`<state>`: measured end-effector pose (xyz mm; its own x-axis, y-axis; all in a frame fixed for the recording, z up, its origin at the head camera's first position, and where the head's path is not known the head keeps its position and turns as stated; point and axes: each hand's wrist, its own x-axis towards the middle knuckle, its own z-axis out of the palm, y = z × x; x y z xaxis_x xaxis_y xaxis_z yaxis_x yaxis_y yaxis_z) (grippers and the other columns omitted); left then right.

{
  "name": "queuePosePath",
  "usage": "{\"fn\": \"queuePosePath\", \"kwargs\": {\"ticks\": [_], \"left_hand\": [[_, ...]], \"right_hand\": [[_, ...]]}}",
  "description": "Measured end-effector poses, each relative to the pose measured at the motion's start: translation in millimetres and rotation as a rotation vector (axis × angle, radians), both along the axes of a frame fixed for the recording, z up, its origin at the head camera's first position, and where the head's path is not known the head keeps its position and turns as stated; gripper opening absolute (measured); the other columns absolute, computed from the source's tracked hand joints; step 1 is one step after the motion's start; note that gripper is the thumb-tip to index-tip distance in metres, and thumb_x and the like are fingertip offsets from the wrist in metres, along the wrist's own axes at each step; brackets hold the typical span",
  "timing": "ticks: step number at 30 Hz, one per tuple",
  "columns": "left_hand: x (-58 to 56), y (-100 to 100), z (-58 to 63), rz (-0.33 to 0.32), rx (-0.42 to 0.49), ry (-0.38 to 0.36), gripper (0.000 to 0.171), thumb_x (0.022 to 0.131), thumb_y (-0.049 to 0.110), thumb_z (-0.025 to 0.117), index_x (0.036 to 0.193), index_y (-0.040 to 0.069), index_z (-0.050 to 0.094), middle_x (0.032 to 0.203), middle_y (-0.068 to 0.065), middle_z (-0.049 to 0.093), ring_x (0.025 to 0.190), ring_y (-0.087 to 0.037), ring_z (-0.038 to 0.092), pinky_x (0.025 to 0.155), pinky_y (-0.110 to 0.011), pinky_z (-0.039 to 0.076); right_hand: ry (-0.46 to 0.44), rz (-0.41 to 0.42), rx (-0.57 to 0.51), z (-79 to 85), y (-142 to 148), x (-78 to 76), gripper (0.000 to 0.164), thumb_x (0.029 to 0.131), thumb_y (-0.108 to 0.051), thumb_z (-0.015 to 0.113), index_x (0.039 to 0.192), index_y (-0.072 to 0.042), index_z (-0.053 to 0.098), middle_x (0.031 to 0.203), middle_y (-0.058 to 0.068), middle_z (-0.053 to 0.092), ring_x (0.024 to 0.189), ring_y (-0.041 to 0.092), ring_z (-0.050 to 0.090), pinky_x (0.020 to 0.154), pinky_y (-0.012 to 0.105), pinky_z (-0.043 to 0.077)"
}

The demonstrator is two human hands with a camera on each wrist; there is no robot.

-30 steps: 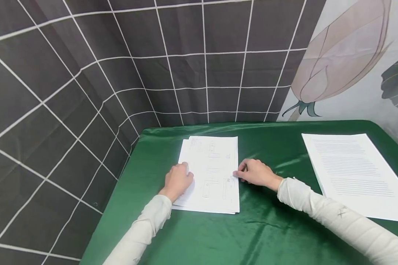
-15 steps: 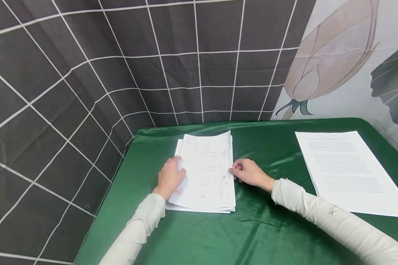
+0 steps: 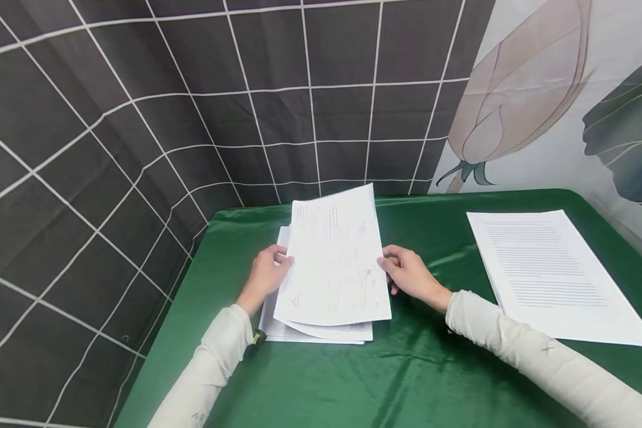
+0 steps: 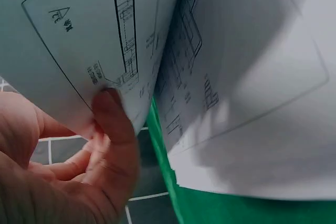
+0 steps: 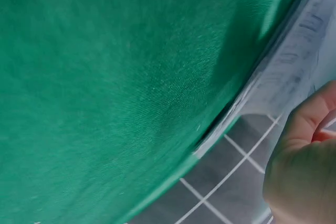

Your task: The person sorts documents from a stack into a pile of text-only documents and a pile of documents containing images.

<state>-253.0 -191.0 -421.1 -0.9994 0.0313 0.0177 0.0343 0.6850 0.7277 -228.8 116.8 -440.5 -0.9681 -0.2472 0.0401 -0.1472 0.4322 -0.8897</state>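
Holding up a printed sheet (image 3: 331,255) between the left hand (image 3: 266,273) and the right hand (image 3: 411,273). Pinching the left edge with the left hand, thumb lying on the upper face. Pinching the right edge with the right hand, thumb likewise lying on the upper face. Tilting the sheet, far right corner standing higher than far left in the head view. Bearing printed lines across that face and a faint reddish mark at the corner on the near side of the left hand. Not showing clearly the number of layers in the pinch.

Including, beneath the raised sheet and between the hands, a stack of paper (image 3: 273,324), lying on a green-covered table (image 3: 310,380) and jutting out on the left hand's side and the near side. Showing line drawings on the paper close to the left hand, in the left wrist view.

Including also a second stack (image 3: 551,267), well apart from the right hand, on its outer side, lying flat and bearing rows of print.

Wearing white sleeves (image 3: 214,356) on both forearms. Displaying, beyond both hands, a dark curtain (image 3: 278,107) with white grid lines, and, beyond the right hand, a pale flowered cloth (image 3: 540,113).
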Motion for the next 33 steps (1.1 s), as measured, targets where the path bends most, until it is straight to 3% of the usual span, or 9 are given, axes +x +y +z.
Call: {"fn": "queuePosePath", "kwargs": {"ticks": [3, 7, 11, 14, 16, 24, 33], "left_hand": [[1.8, -0.1, 3.3, 0.002, -0.067, -0.008, 0.039, 0.090, 0.022, 0.057, 0.123, 0.001, 0.054, 0.107, -0.017, 0.062, 0.095, -0.031, 0.059, 0.078, -0.045, 0.049], [-6.6, 4.4, 7.1, -0.016, -0.141, -0.027, 0.046, 0.091, 0.029, 0.056, 0.129, 0.005, 0.049, 0.119, -0.017, 0.057, 0.108, -0.032, 0.054, 0.084, -0.048, 0.045], [-17.1, 20.6, 10.6, -0.151, -0.142, -0.073, 0.043, 0.091, 0.031, 0.058, 0.125, 0.005, 0.054, 0.119, -0.017, 0.059, 0.109, -0.032, 0.056, 0.089, -0.047, 0.045], [-18.6, 31.6, 9.1, -0.273, -0.177, -0.104, 0.040, 0.087, 0.027, 0.063, 0.120, 0.005, 0.058, 0.118, -0.018, 0.060, 0.107, -0.032, 0.057, 0.091, -0.046, 0.046], [-18.3, 35.5, 4.7, -0.315, -0.214, -0.118, 0.038, 0.086, 0.026, 0.065, 0.118, 0.006, 0.060, 0.120, -0.017, 0.059, 0.110, -0.032, 0.056, 0.093, -0.046, 0.045], [-15.1, 32.9, -6.6, -0.277, -0.245, -0.140, 0.032, 0.088, 0.025, 0.062, 0.116, 0.010, 0.062, 0.124, -0.013, 0.057, 0.116, -0.031, 0.053, 0.095, -0.047, 0.044], [-15.0, 35.1, -9.7, -0.330, -0.230, -0.122, 0.027, 0.085, 0.016, 0.067, 0.111, 0.009, 0.064, 0.120, -0.012, 0.060, 0.113, -0.028, 0.054, 0.096, -0.044, 0.044]], "right_hand": [[-0.035, -0.029, -0.090, 5.3, 10.9, 0.9, 0.028, 0.099, -0.015, 0.049, 0.119, 0.004, 0.054, 0.077, 0.014, 0.068, 0.054, 0.022, 0.061, 0.051, 0.040, 0.053], [-0.049, -0.089, -0.136, 18.5, 31.5, 2.4, 0.032, 0.100, -0.019, 0.047, 0.123, 0.004, 0.052, 0.093, 0.017, 0.069, 0.062, 0.018, 0.064, 0.053, 0.037, 0.053], [-0.031, -0.151, -0.105, 33.4, 60.0, 3.9, 0.038, 0.101, -0.026, 0.046, 0.126, 0.002, 0.051, 0.099, 0.017, 0.068, 0.064, 0.017, 0.063, 0.050, 0.029, 0.049], [-0.036, -0.185, -0.052, 40.5, 84.5, 5.3, 0.043, 0.101, -0.031, 0.045, 0.130, 0.001, 0.048, 0.101, 0.015, 0.068, 0.064, 0.017, 0.062, 0.049, 0.028, 0.048], [-0.046, -0.215, -0.006, 42.1, 101.5, 6.9, 0.046, 0.101, -0.034, 0.045, 0.132, 0.000, 0.047, 0.102, 0.012, 0.068, 0.067, 0.016, 0.062, 0.051, 0.029, 0.047], [-0.063, -0.250, 0.096, 36.0, 147.3, 12.4, 0.051, 0.100, -0.037, 0.045, 0.135, 0.001, 0.044, 0.097, 0.004, 0.068, 0.071, 0.014, 0.060, 0.054, 0.030, 0.049], [-0.195, -0.198, 0.095, 20.4, 166.7, 24.5, 0.058, 0.101, -0.038, 0.043, 0.140, 0.004, 0.035, 0.099, 0.005, 0.067, 0.074, 0.013, 0.062, 0.057, 0.030, 0.050]]}}
